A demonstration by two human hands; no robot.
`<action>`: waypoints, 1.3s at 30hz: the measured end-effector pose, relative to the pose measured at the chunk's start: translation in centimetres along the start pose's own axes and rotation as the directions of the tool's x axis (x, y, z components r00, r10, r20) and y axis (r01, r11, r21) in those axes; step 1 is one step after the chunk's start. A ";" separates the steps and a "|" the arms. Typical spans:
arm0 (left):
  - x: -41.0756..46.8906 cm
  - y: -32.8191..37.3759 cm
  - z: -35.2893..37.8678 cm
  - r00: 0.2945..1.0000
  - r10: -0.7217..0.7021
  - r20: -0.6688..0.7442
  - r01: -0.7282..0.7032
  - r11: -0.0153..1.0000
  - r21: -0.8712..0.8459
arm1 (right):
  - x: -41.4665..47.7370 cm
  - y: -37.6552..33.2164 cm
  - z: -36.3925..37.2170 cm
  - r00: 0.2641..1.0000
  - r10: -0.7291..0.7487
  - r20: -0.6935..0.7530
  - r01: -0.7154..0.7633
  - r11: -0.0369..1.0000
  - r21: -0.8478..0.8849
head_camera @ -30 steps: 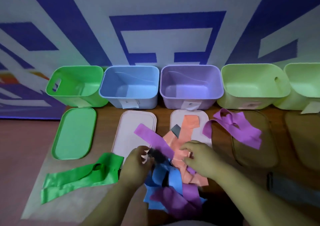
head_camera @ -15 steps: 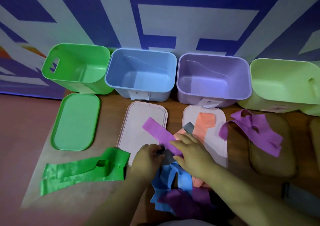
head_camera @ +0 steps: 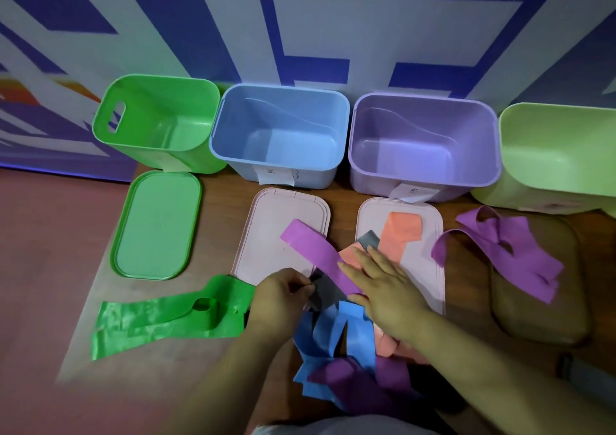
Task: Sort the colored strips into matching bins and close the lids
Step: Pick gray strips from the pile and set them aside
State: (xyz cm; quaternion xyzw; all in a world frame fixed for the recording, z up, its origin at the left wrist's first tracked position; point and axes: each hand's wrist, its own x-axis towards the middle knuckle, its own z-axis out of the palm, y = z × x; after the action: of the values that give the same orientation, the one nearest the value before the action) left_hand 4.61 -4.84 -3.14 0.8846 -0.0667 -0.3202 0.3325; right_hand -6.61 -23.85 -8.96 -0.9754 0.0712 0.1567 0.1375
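Open bins line the wall: a green bin (head_camera: 156,124), a blue bin (head_camera: 280,134), a purple bin (head_camera: 423,144) and a light green bin (head_camera: 560,157). A mixed pile lies in front of me, with blue strips (head_camera: 336,334), orange strips (head_camera: 400,234), dark purple strips (head_camera: 360,381) and a pink-purple strip (head_camera: 316,251). My left hand (head_camera: 281,298) pinches a grey strip (head_camera: 321,293). My right hand (head_camera: 380,288) lies flat, fingers spread, on the pile. Green strips (head_camera: 166,314) lie at the left, and purple strips (head_camera: 506,251) at the right.
A green lid (head_camera: 156,224) lies before the green bin. Two pale pink lids (head_camera: 273,224) (head_camera: 426,268) lie before the blue and purple bins, partly under the pile. A brown lid (head_camera: 540,301) lies at the right on the wooden table (head_camera: 216,227).
My head has shifted left and closer, so the far-right bin has left view. My right hand moved up and flattened on the pile. My left hand keeps its pinch on the grey strip.
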 end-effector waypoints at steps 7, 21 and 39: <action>-1.0 0.7 -2.2 0.994 0.039 -0.098 -0.048 0.995 -0.093 | -0.3 0.0 -0.7 0.999 0.026 -0.021 -0.026 1.000 0.015; -4.7 1.2 -4.5 0.957 0.226 -0.181 -0.233 0.972 -0.016 | -0.7 -3.1 -4.3 0.997 -0.017 -0.075 0.034 0.972 0.231; -6.7 1.1 -7.6 0.920 0.327 -0.214 -0.345 0.937 -0.053 | -1.1 -8.4 -5.6 1.000 -0.019 -0.023 0.029 0.827 0.562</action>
State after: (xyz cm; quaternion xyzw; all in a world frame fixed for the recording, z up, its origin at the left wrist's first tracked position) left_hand 4.09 0.70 5.36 0.8719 -0.1690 -0.1695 0.4272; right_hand -4.48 -17.33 -1.43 -0.8939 0.1031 0.1191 0.4197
